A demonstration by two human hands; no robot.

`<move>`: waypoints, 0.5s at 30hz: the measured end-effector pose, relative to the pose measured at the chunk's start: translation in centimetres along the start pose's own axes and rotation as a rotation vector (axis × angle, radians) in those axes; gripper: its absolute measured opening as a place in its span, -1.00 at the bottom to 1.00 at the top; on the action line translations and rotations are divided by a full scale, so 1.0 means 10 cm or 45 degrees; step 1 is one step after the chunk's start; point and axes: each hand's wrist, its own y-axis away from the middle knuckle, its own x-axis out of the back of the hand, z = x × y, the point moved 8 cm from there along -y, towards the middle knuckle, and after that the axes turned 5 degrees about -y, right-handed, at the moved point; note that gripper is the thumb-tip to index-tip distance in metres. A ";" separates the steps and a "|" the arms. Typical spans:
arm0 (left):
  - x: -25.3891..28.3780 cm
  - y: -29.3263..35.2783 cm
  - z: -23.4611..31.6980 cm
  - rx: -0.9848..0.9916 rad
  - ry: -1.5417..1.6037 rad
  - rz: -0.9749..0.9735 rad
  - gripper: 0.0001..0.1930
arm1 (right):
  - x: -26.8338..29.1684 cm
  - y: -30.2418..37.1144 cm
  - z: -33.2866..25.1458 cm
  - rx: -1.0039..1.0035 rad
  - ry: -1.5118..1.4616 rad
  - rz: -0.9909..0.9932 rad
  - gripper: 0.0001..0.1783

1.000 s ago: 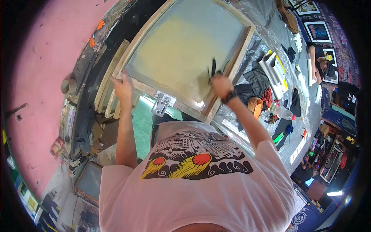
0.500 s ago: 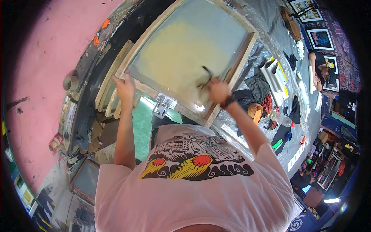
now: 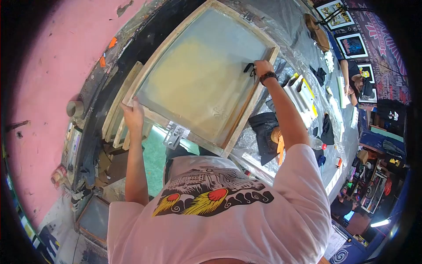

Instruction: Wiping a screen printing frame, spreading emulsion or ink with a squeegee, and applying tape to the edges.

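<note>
A wooden screen-printing frame point(image 3: 189, 125) with pale mesh, stained yellowish in the middle, lies tilted in front of me. My left hand point(image 3: 134, 116) is closed around its near left corner, thumb on the wood. At the right side of the frame, my right hand point(image 3: 263, 69) is closed on a thin black bent object point(image 3: 250, 69), whose kind I cannot make out. That hand is right by the frame's right bar; its fingertips are partly hidden. A silver metal bracket point(image 3: 176, 134) with holes sits at the frame's near bar.
More wooden frames point(image 3: 115, 115) stand to the left, beside a pink surface point(image 3: 52, 88) and a tape roll point(image 3: 74, 108). To the right, a plastic-covered table point(image 3: 292, 31) bears squeegees point(image 3: 300, 94), dark cloths point(image 3: 265, 141) and a bottle point(image 3: 317, 144). Another person point(image 3: 354, 81) is at its far side.
My right hand has moved from over the near part of the mesh away from me to the frame's right bar, carrying the black object. My left hand still grips the corner.
</note>
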 end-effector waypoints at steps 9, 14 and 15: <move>0.00 0.00 -0.09 0.039 -0.066 0.047 -0.05 | -0.04 1.42 -1.53 0.291 -0.292 -0.194 -0.82; 0.02 0.00 -0.14 0.005 -0.058 0.066 -0.03 | 0.12 2.33 -2.35 0.524 -0.551 -0.365 -0.80; 0.02 0.01 -0.13 0.006 -0.060 0.061 -0.03 | 0.20 2.36 -2.38 0.575 -0.526 -0.392 -0.80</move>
